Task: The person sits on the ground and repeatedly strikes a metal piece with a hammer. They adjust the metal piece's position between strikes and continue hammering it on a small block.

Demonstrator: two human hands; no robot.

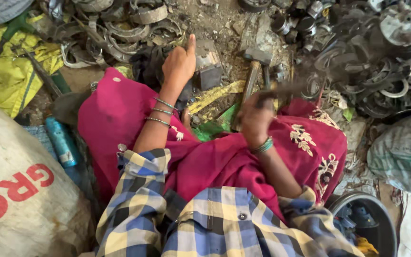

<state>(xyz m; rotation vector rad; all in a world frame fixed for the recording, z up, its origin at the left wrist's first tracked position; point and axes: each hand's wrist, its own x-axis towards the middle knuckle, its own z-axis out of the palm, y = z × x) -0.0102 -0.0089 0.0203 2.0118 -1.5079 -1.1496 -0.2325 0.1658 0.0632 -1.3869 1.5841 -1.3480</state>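
Gripping something dark and thin, the right hand (255,119) is clenched into a fist, but whatever it's got is smeared with motion blur, so I honestly can't tell what it is beyond a blurry dark streak (286,89) running off to the right of the fist. Left hand (179,64) is curled against a grey metal block (208,64) sitting on the dirt, thumb sticking up, fingers tucked on the far side where I can't see them, so I can't tell whether it's really gripping the block or just steadying it.

Using that block as the landmark: just to its right lies a hammer (253,71) with a wooden handle, head pointing away from the person, lying free on the ground and close above the right fist. Below the block there's a yellow strip (215,95) and some green scrap (220,123) on the dirt. Past the block and off to its left is a heap of curved metal rings and clamps (120,28); far to its right, a bigger pile of dark metal parts (376,57). Well left of it, a yellow sheet (5,71) and a white sack (20,190). A magenta cloth (205,157) covers the lap, near side of the block, and both wrists have green bangles.
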